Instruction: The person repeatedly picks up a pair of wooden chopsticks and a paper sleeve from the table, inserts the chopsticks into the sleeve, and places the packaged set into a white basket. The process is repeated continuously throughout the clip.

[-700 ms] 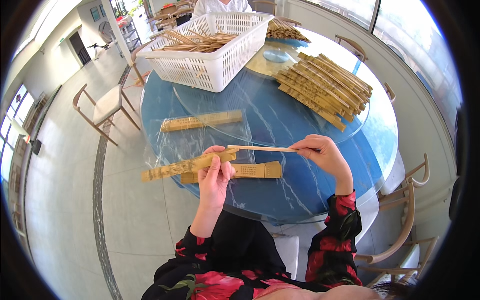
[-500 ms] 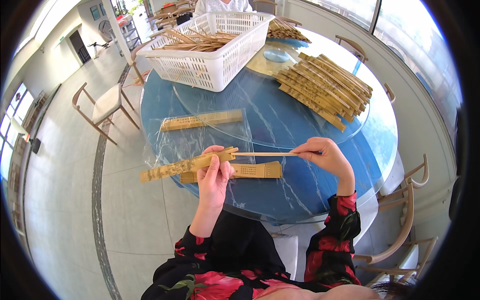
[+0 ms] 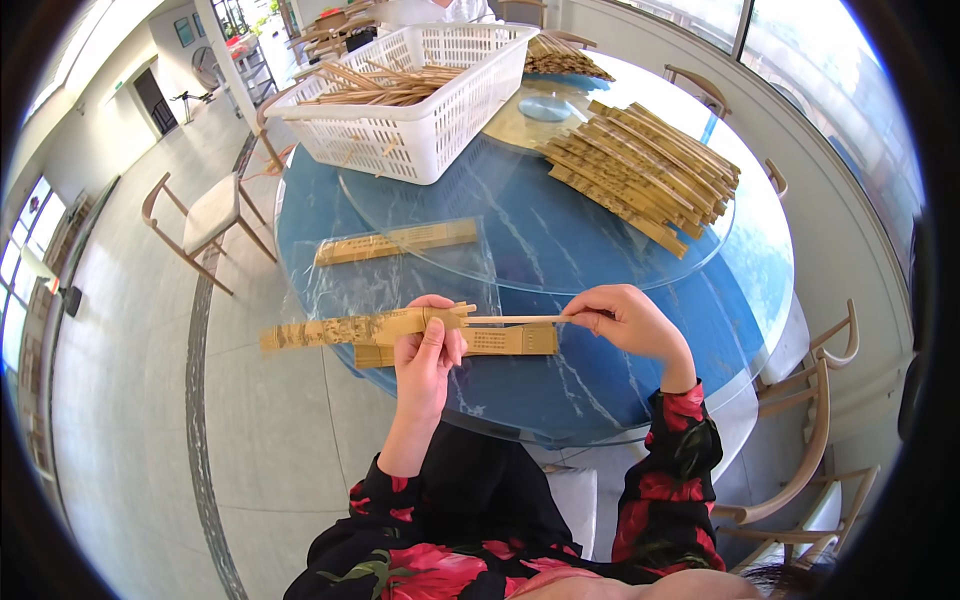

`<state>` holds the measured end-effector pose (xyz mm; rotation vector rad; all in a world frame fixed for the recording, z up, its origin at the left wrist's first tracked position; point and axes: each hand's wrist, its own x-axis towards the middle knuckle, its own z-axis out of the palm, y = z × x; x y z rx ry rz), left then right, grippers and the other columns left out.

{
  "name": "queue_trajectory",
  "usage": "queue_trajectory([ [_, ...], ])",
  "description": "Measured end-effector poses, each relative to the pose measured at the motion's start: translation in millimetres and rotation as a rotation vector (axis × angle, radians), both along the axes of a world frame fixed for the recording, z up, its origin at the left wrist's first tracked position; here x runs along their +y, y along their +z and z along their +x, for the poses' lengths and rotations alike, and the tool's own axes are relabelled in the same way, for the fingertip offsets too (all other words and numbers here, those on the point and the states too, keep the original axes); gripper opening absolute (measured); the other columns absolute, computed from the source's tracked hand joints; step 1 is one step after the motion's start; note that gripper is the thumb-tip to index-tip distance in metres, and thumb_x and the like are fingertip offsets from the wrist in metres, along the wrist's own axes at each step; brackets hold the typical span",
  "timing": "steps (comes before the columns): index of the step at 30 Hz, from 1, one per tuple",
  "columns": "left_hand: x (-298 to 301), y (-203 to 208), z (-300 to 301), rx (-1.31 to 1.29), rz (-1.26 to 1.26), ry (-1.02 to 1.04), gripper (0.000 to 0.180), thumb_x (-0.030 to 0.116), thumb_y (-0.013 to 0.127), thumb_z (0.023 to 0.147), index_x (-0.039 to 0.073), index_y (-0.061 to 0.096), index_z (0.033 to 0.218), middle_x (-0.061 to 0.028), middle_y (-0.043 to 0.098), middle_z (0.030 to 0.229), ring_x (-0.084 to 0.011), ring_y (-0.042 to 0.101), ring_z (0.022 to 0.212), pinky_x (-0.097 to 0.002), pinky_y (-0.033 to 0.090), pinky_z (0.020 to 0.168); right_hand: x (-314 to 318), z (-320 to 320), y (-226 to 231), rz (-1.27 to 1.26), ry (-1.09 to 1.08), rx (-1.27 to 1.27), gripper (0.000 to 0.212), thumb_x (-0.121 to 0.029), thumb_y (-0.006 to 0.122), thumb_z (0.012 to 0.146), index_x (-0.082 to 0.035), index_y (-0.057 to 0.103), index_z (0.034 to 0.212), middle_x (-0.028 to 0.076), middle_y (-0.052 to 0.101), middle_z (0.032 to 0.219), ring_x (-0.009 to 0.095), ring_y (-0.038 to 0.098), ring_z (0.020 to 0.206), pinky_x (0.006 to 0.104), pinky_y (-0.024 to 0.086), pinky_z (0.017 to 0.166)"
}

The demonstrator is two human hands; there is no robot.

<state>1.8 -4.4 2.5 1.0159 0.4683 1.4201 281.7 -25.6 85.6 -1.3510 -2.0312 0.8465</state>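
Observation:
My left hand (image 3: 428, 352) grips a folded bamboo fan (image 3: 350, 327) that sticks out to the left over the table's near edge. My right hand (image 3: 625, 320) pinches the right end of a thin bamboo stick (image 3: 515, 320), whose left end meets the fan's end at my left fingers. Another folded fan (image 3: 490, 342) lies flat on the blue round table (image 3: 600, 380) just beneath my hands, on a clear plastic sheet (image 3: 320, 275). A third fan (image 3: 395, 242) lies farther back on that sheet.
A white plastic basket (image 3: 420, 95) with loose bamboo sticks stands at the back left. A stack of folded fans (image 3: 645, 175) lies on the glass turntable (image 3: 520, 210) at the back right. Wooden chairs (image 3: 205, 215) ring the table. A person in white sits at the far side.
The fan and stick have dropped slightly toward me, and the stick has slid leftward into the fan's end as my right hand came closer to the left.

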Motion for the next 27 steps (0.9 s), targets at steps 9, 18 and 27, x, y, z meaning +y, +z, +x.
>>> queue_trajectory([
  [9,3,8,8,0.253,-0.023,-0.031,0.021,0.02,0.056,0.108,0.003,0.059,0.119,0.0013,0.054,0.07,-0.0052,0.046,0.056,-0.0205,0.034,0.053,-4,-19,-10,0.084,0.068,0.003,0.015,-0.009,0.061,0.096,-0.003,0.071,0.106,0.014,0.069,0.083,0.03,0.062,0.07,0.0373,0.051,0.068],
  [18,24,30,17,0.386,0.034,-0.193,0.05,0.042,0.044,0.112,0.003,0.052,0.141,-0.0053,0.066,0.101,-0.0083,0.061,0.086,-0.0271,0.048,0.077,-9,-41,-20,0.119,0.016,0.171,0.017,-0.009,0.061,0.096,-0.001,0.066,0.11,0.015,0.066,0.078,0.029,0.064,0.068,0.0379,0.051,0.066],
  [27,83,26,18,-0.722,-0.224,-0.297,0.023,0.027,0.049,0.111,0.006,0.057,0.116,0.0003,0.05,0.085,-0.0119,0.049,0.075,-0.0319,0.045,0.082,-7,-33,-19,-0.215,0.129,0.497,0.032,-0.03,0.055,0.109,0.0,0.066,0.109,0.001,0.064,0.082,0.008,0.059,0.074,0.0262,0.048,0.066],
])
